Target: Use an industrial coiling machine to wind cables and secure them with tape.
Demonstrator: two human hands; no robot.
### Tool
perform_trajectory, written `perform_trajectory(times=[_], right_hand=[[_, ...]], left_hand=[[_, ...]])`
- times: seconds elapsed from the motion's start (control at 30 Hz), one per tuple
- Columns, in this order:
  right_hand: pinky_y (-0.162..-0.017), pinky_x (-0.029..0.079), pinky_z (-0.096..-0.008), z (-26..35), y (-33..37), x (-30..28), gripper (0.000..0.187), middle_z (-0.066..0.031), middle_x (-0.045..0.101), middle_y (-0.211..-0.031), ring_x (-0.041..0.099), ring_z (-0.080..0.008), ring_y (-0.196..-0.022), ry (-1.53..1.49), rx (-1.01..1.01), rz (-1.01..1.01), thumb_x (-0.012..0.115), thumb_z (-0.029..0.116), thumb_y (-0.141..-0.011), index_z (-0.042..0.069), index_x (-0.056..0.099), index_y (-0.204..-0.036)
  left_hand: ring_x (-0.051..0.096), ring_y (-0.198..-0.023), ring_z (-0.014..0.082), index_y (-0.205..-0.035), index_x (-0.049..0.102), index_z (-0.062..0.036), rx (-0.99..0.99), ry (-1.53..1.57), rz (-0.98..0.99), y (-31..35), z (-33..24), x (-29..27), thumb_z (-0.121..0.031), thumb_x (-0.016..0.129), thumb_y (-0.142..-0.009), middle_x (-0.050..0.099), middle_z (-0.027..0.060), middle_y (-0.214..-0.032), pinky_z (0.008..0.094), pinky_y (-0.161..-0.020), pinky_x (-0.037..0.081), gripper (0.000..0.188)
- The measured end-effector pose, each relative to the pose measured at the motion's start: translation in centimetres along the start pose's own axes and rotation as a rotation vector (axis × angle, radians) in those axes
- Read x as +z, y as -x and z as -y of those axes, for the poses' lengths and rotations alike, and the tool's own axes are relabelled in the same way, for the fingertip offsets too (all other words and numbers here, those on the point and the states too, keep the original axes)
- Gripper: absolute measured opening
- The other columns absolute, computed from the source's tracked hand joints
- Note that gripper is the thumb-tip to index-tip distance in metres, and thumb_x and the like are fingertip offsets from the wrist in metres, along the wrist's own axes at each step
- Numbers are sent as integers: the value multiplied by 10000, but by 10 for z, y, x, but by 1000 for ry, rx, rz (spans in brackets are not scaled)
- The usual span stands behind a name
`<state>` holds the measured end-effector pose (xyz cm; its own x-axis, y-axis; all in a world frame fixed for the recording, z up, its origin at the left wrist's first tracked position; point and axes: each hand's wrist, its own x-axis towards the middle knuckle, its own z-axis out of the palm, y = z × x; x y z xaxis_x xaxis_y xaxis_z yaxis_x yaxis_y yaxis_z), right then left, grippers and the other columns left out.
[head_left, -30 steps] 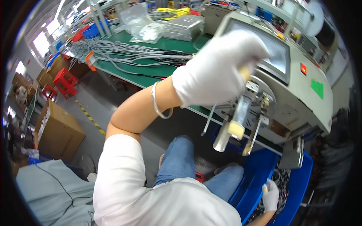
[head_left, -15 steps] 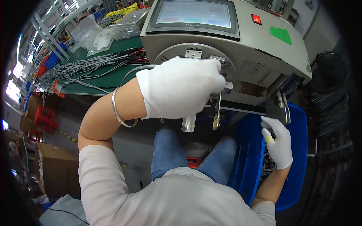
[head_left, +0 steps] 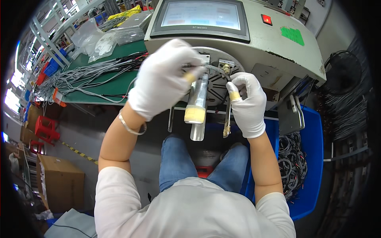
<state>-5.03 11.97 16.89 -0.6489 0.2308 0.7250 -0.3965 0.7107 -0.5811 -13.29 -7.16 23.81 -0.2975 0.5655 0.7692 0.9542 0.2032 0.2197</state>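
Note:
In front of the machine's round slotted disc (head_left: 216, 93), a grey cable (head_left: 214, 69) with a patterned surface runs between my two gloved hands. My left hand (head_left: 162, 81), slightly blurred, is closed on its left part, with yellow tape on one fingertip. At the cable's right part my right hand (head_left: 250, 105) pinches with thumb and forefinger, beside a small clamp block (head_left: 226, 65) on the disc. Below the cable, a metal bar with a yellow-taped end (head_left: 195, 115) sticks out toward me. A thin metal lever (head_left: 227, 121) hangs beneath my right fingertips.
The pale machine (head_left: 285, 55) carries a lit screen (head_left: 200, 16) and a red switch (head_left: 267, 20). Many grey cables (head_left: 85, 75) lie on the green table at left. A blue bin (head_left: 313, 158) at right holds coiled cables (head_left: 291, 158).
My right hand has risen from beside the blue bin to the cable at the disc. My left hand has shifted left and turned, uncovering the disc and the taped bar.

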Motion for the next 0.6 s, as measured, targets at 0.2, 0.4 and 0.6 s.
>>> perform_trajectory(times=[0.2,0.4,0.6], right_hand=[[-593,417,-205,-6,1,6,134,-6,562,-786,485,-58,-634,-85,-31,-91,697,11,-811,29,565,-823],[-625,426,-202,-9,5,2,88,1,564,-793,502,-54,-669,-96,37,-51,670,15,-845,23,583,-856],[-686,451,-212,-11,17,-14,44,-21,601,-845,553,-77,-728,-281,174,-112,612,54,-905,12,601,-902]], left_hand=[[562,-700,58,-878,647,-9,-668,463,-64,97,64,-38,-41,691,-818,654,29,-845,212,-609,454,81],[532,-634,81,-908,639,-1,-923,607,-98,179,113,-34,-53,667,-819,662,78,-810,213,-584,428,107],[546,-644,119,-914,618,0,-940,658,-54,194,118,-34,-78,676,-808,650,99,-828,247,-628,453,144]])
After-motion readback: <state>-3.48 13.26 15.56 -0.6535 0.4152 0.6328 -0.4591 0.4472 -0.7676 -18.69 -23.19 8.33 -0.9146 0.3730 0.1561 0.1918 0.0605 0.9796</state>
